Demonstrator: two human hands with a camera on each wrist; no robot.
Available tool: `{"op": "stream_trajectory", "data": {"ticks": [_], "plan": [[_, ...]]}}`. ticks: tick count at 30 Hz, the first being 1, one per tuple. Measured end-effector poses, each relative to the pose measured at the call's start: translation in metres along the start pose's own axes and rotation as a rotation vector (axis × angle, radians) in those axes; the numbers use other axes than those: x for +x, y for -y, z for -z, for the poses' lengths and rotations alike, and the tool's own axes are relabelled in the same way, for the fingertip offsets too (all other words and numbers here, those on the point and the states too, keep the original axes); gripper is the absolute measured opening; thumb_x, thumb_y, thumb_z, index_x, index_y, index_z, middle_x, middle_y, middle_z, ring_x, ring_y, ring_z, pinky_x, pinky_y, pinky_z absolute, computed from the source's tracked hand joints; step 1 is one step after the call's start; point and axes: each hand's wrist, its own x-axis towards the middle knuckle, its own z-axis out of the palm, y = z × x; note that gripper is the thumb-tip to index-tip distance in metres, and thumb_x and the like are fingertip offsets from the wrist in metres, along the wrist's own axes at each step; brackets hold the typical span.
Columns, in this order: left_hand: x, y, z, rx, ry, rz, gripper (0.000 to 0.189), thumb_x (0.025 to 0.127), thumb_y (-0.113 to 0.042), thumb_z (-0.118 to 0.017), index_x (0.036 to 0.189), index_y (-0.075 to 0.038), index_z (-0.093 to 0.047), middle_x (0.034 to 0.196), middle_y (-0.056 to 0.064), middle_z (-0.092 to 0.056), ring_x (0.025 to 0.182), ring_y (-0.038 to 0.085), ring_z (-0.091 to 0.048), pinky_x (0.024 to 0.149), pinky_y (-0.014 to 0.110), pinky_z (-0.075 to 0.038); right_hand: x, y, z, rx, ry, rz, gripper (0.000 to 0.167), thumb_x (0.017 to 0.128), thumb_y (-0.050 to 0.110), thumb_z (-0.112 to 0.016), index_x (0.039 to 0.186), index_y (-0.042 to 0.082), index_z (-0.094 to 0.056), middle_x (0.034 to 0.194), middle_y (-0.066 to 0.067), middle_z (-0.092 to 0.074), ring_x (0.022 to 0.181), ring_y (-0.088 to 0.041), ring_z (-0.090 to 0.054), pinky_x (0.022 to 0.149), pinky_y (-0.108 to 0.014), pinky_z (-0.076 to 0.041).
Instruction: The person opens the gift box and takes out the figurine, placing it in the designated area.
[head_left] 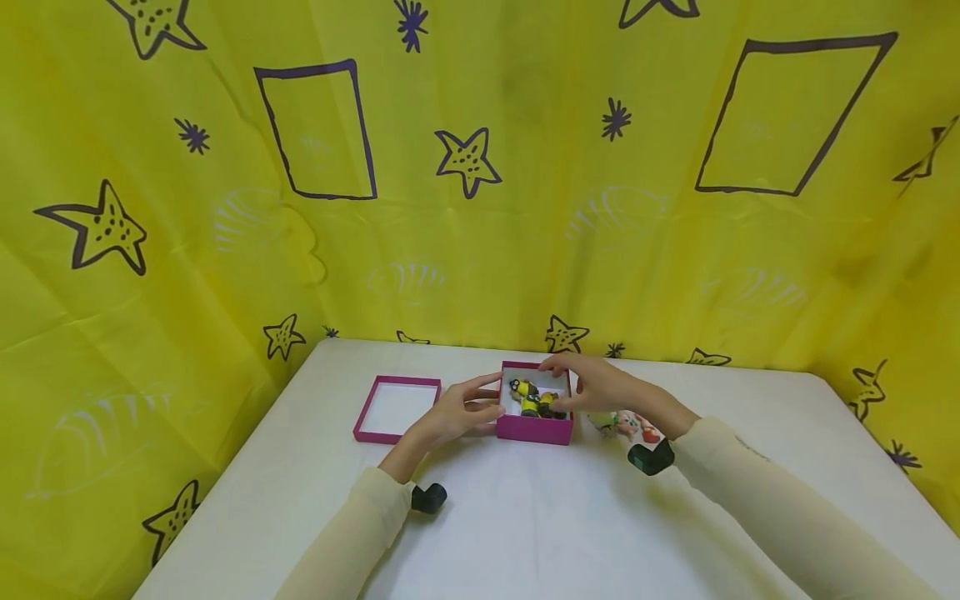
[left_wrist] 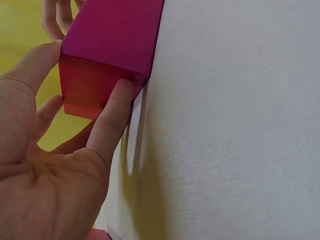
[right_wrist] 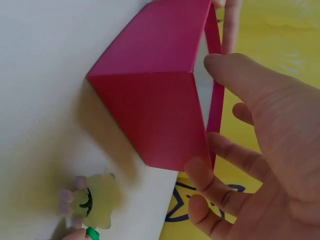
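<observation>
A magenta box (head_left: 534, 430) with a white inside stands open on the table. Small yellow-and-black toy figures (head_left: 528, 405) lie inside it. Straightened fingers of my left hand (head_left: 453, 412) touch the box's left wall, one fingertip low on it in the left wrist view. My right hand (head_left: 596, 385) spreads over the right side of the box. Its thumb (right_wrist: 235, 70) reaches over the opening near the front corner, while other fingers are at the right wall's rim in the right wrist view. Neither hand has a figure visibly gripped.
Left of the box lies a shallow magenta-edged lid (head_left: 397, 408), white side up. Colourful figurines (head_left: 626, 423) lie to the right under my right wrist, one pale green (right_wrist: 100, 200). A yellow patterned curtain (head_left: 480, 250) hangs behind the white table (head_left: 525, 517).
</observation>
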Motion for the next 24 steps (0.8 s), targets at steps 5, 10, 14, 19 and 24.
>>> {"op": "stream_trajectory", "data": {"ticks": [5,10,14,19,24], "plan": [[0.0,0.001,0.0,-0.005,0.003,0.003,0.069,0.096,-0.03,-0.075,0.158,-0.028,-0.044,0.148,0.013,-0.054,0.133,0.033,-0.055,0.099,0.04,-0.056,0.005,-0.001,-0.004,-0.056,0.055,-0.043,0.064,0.09,0.03,-0.081,0.143,0.006,-0.055,0.128,-0.019,-0.064,0.1,-0.03,-0.063,0.085,-0.042,-0.058],[0.0,0.001,0.0,-0.005,-0.003,0.008,0.069,0.096,-0.03,-0.075,0.157,-0.03,-0.044,0.149,0.013,-0.054,0.134,0.034,-0.054,0.099,0.039,-0.056,0.011,-0.001,-0.008,-0.118,0.097,-0.072,0.063,0.09,0.033,-0.081,0.144,0.011,-0.055,0.128,-0.016,-0.066,0.113,-0.033,-0.063,0.096,-0.054,-0.053],[0.0,0.0,-0.001,-0.004,-0.004,0.004,0.068,0.096,-0.029,-0.074,0.157,-0.029,-0.044,0.149,0.013,-0.054,0.135,0.034,-0.053,0.098,0.039,-0.056,0.016,0.0,-0.012,-0.187,0.12,-0.129,0.06,0.089,0.036,-0.081,0.141,0.018,-0.057,0.126,-0.012,-0.068,0.111,-0.031,-0.065,0.094,-0.055,-0.054],[-0.001,-0.001,-0.002,0.0,-0.009,0.007,0.067,0.096,-0.029,-0.074,0.157,-0.031,-0.045,0.148,0.012,-0.055,0.135,0.034,-0.053,0.099,0.039,-0.056,0.022,0.004,-0.015,-0.253,0.145,-0.185,0.054,0.088,0.035,-0.083,0.135,0.021,-0.06,0.12,-0.008,-0.069,0.111,-0.029,-0.065,0.09,-0.056,-0.056],[-0.001,-0.001,-0.002,0.01,-0.013,0.005,0.066,0.096,-0.03,-0.074,0.156,-0.032,-0.046,0.148,0.012,-0.055,0.134,0.034,-0.054,0.1,0.04,-0.055,0.026,0.006,-0.016,-0.246,0.16,-0.218,0.051,0.088,0.031,-0.083,0.132,0.021,-0.061,0.115,-0.006,-0.069,0.107,-0.026,-0.064,0.09,-0.056,-0.056]]}}
